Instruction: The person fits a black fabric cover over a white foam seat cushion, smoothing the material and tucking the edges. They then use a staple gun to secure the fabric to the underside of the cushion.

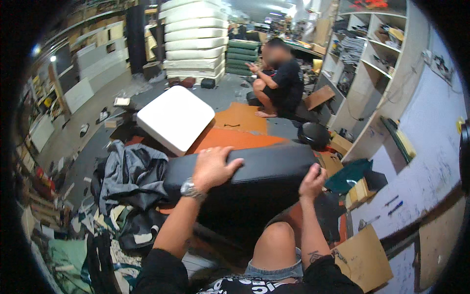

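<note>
A long black upholstered cushion (254, 169) stands on edge in front of my knee, its seam running along the upper side. Flat on its top, toward the left end, lies my left hand (214, 168), thumb spread from the fingers and a metal watch on the wrist. My right hand (312, 182) grips the cushion's right end, with its fingers curled at the corner. Just beyond the cushion sits a white square block with rounded corners (176, 119). An orange sheet (235, 139) spreads beneath them, and crumpled grey fabric (132, 169) touches the cushion's left end.
Fabric scraps (117, 220) litter the left floor. Another person (284, 81) crouches beyond the sheet, near a round black object (314, 135). White foam slabs (196, 41) are stacked behind. Shelving (367, 63) lines the right wall, with a brown board (364, 257) low beside me.
</note>
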The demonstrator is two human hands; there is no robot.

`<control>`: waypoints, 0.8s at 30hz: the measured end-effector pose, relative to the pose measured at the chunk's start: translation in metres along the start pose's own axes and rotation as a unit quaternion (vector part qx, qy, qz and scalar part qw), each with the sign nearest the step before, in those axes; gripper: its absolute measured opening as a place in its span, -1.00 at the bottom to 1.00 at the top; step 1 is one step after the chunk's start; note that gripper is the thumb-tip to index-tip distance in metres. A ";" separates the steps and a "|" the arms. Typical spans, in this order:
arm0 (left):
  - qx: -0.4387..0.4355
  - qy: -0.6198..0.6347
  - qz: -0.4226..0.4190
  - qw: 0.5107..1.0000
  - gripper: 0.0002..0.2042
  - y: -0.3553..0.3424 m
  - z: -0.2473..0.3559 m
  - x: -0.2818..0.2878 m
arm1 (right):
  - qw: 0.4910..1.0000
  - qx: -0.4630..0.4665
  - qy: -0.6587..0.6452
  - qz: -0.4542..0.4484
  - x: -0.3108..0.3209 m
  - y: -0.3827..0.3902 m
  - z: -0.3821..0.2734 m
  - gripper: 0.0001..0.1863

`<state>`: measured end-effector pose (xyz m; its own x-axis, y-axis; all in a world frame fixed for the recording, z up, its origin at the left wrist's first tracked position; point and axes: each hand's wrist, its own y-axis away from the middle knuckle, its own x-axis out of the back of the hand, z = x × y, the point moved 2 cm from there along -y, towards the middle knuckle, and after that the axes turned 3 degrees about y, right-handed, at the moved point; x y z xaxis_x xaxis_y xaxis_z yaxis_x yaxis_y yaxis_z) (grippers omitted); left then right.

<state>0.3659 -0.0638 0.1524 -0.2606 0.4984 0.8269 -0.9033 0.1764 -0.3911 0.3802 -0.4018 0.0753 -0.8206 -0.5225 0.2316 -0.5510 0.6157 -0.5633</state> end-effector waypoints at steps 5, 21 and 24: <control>0.071 0.107 0.032 0.991 -0.49 0.046 -0.071 0.054 | 0.994 0.082 -0.022 -0.064 -0.035 0.037 -0.097 -0.52; 0.007 0.246 0.038 0.968 -0.44 -0.047 -0.097 0.130 | 0.947 0.134 -0.239 -0.168 -0.106 0.106 -0.097 -0.70; -0.013 0.177 0.071 0.982 -0.36 -0.055 -0.104 0.133 | 0.962 -0.225 -0.136 -0.070 -0.080 0.144 0.059 -0.64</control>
<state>0.4168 0.0807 0.2419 -0.2441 0.7818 0.5738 -0.8561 0.1042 -0.5062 0.3752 -0.3059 -0.0711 -0.6973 -0.7162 0.0305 -0.7134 0.6892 -0.1266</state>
